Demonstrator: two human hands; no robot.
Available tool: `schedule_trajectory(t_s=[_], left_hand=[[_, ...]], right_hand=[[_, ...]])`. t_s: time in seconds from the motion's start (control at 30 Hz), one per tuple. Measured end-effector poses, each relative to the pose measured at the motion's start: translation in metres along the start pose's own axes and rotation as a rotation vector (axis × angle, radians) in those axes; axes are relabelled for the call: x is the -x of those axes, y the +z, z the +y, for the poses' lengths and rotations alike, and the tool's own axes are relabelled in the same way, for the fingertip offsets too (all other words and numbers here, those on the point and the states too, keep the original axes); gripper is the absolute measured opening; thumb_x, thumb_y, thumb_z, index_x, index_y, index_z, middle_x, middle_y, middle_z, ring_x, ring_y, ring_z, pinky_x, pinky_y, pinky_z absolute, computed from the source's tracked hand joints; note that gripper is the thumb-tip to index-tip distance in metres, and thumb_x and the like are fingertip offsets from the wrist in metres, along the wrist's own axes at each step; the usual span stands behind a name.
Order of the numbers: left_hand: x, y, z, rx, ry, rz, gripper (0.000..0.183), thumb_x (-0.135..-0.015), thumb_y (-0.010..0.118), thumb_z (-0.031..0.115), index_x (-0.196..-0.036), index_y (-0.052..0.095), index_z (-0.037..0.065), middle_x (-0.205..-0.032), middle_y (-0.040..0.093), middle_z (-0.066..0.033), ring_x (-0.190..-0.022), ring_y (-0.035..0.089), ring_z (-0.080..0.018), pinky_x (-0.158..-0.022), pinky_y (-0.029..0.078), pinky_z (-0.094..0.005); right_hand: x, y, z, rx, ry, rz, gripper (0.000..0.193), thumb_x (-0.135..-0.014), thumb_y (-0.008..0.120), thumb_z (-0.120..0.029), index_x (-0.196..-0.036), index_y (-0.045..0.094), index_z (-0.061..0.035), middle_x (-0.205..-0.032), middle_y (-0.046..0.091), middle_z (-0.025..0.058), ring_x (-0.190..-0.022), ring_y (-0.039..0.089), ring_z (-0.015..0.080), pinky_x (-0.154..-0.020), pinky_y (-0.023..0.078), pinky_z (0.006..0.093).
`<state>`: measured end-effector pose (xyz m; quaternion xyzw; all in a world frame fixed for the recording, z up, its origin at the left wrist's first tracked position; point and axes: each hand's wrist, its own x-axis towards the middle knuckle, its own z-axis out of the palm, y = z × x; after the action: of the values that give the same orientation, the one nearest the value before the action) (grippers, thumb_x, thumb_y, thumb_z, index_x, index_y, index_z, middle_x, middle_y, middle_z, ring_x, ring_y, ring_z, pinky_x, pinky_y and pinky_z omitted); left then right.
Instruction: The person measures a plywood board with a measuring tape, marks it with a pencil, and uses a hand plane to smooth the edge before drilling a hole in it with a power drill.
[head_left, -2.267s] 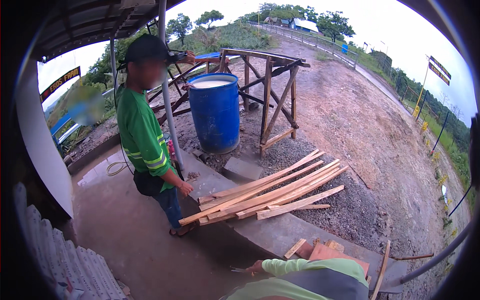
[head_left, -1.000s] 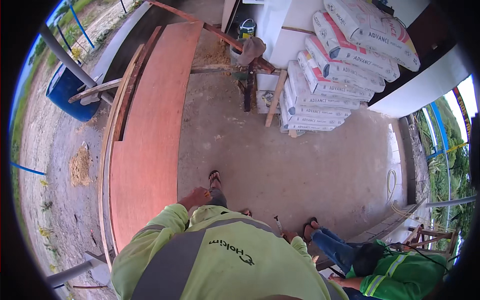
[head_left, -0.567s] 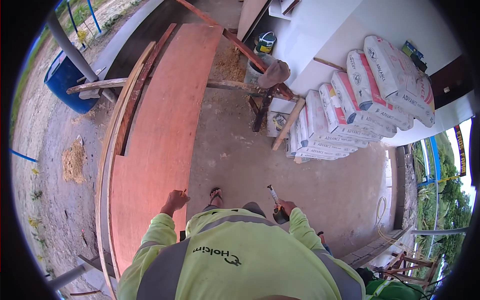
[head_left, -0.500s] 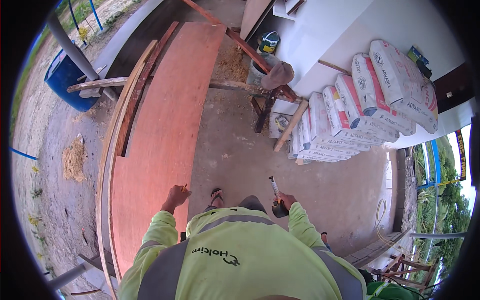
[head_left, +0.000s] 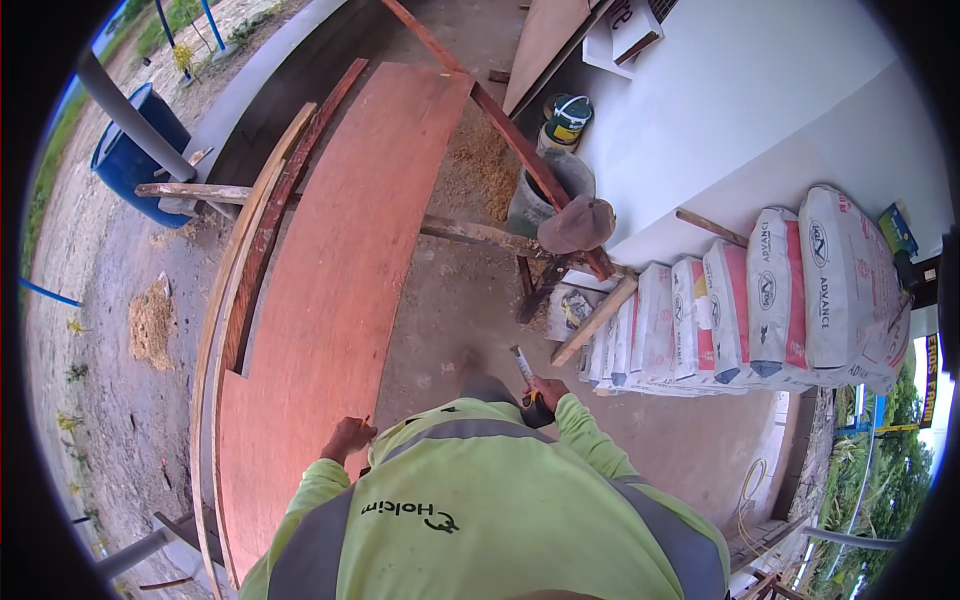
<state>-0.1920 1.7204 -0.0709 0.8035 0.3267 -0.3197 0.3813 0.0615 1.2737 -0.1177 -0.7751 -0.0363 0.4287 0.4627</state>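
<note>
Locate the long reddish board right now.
In the head view, the reddish board lies left of centre, right of the timber strips, the left hand near its right edge.

Free room above red board (head_left: 340, 230), beam (head_left: 523, 148) at far corner

Daylight falls on a white wall (head_left: 720, 120) and brownish-grey floor (head_left: 680, 430).

Timber crossbeam (head_left: 480, 232), reddish panel (head_left: 335, 270) across it, narrow boards (head_left: 255, 270) (at left) — concrete floor (head_left: 670, 440), scattered sawdust (head_left: 488, 175).
</note>
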Motion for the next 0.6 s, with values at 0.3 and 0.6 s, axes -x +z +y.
schedule_trajectory(t_s=[0.3,0.6], left_hand=[[-0.107,-0.074,0.101,0.390,-0.048,0.104,0.028,-0.085,0.060,0.026,-0.079,0.067,-0.001,-0.063,0.065,-0.0108,-0.057,0.061,-0.0174,-0.057,0.048,-0.0356],[-0.211,-0.126,0.132,0.418,-0.070,-0.017,0.027,-0.084,0.063,0.027,-0.079,0.068,0.001,-0.067,0.068,-0.0085,-0.062,0.062,-0.0165,-0.063,0.049,-0.0336]], right_hand=[[-0.092,-0.139,-0.093,-0.003,0.020,0.041,0.053,-0.095,0.041,-0.046,-0.093,0.071,-0.0019,-0.085,0.070,0.0103,-0.081,0.066,0.0192,-0.079,0.048,0.0318],[-0.173,-0.131,-0.166,0.190,0.150,-0.016,0.052,-0.097,0.037,-0.045,-0.091,0.071,-0.0052,-0.088,0.071,0.0087,-0.083,0.066,0.0188,-0.080,0.048,0.0324]])
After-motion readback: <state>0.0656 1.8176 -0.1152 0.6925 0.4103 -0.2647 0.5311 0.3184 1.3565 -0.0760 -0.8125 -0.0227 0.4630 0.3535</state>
